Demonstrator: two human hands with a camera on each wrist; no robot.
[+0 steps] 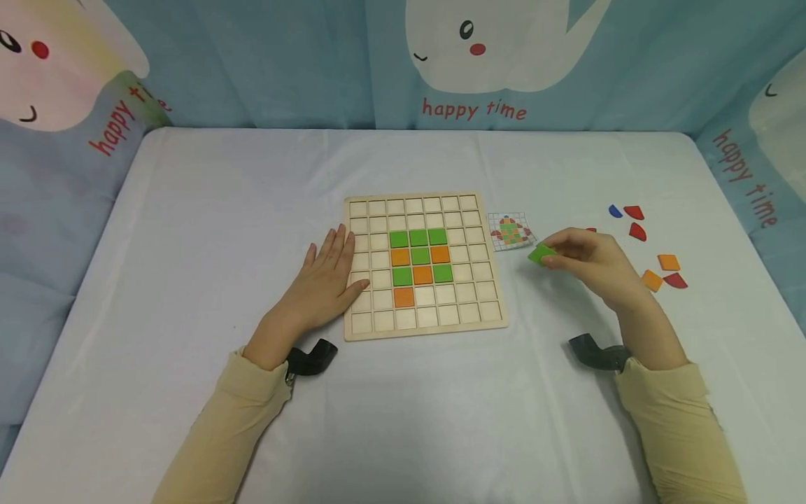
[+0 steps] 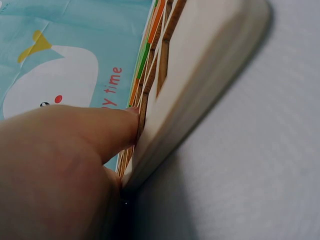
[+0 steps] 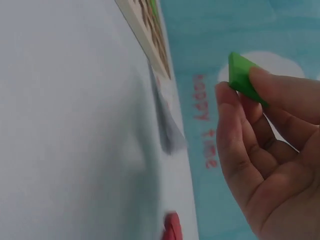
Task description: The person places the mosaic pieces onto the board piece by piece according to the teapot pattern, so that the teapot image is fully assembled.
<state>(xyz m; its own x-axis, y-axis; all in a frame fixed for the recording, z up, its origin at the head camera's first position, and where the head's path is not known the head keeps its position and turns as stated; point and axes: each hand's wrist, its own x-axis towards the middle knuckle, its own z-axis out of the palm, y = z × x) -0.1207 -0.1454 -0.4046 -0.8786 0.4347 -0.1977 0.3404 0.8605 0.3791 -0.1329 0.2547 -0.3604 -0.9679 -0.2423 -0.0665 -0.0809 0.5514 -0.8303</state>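
My left hand lies flat with straight fingers against the left edge of a wooden grid board; its thumb rests on the lower left squares. Green tiles and orange tiles fill a block of cells near the board's middle. To the right of the board, my right hand pinches a green tile between thumb and fingers, held above the table. The left wrist view shows the left thumb touching the board's rim.
A printed pattern card lies beside the board's right edge. Further right are loose red pieces, a blue piece and orange tiles, some partly behind the right hand. A patterned blue curtain hangs around the white table.
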